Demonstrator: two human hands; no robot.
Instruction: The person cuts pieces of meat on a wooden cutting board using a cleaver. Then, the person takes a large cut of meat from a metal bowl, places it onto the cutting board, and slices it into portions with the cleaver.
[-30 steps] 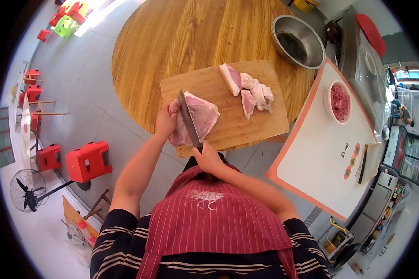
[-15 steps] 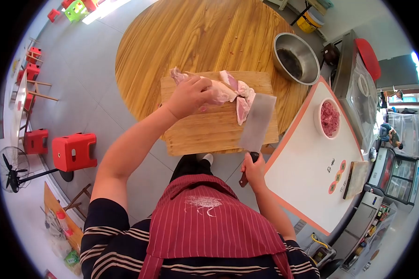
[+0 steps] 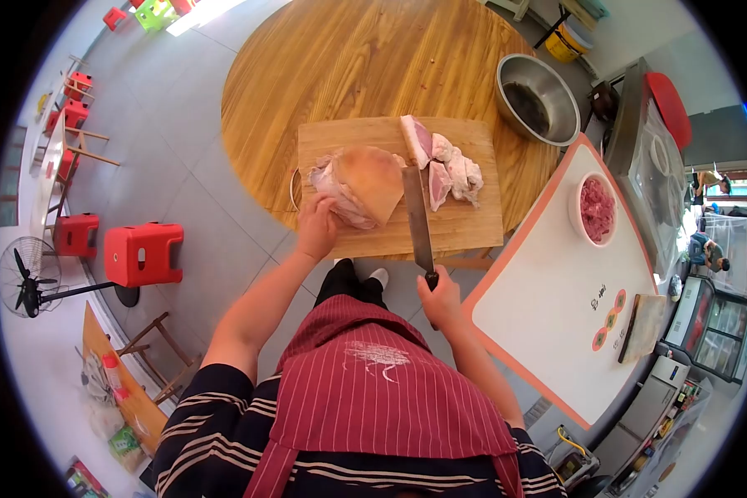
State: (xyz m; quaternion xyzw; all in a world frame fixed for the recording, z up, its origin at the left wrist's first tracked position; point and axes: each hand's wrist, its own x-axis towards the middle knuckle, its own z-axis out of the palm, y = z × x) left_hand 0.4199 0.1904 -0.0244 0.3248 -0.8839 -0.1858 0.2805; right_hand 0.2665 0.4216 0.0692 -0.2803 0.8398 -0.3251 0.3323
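Note:
A large piece of meat point(image 3: 369, 184) lies skin side up on the left half of the wooden cutting board point(image 3: 340, 242). My left hand point(image 3: 318, 226) grips its lower left edge, with the fingertips against the meat. In my right hand point(image 3: 441, 300) is the handle of a cleaver point(image 3: 419, 217). Its blade points away from me, nearly edge-on, close beside the large piece's right side. Right of the blade sit several smaller cut pieces of meat point(image 3: 440, 184), pink with pale fat.
The board rests on a round wooden table point(image 3: 340, 66). A steel basin point(image 3: 538, 100) stands at its right edge. On the white table point(image 3: 548, 307) to the right is a bowl of minced meat point(image 3: 596, 209). A red stool point(image 3: 144, 254) and a fan point(image 3: 29, 278) stand left.
The large piece, earlier raised and bunched under my left hand, now lies with its skin upward. My left hand has moved nearer me. The cleaver has turned from broadside to nearly edge-on and shifted left.

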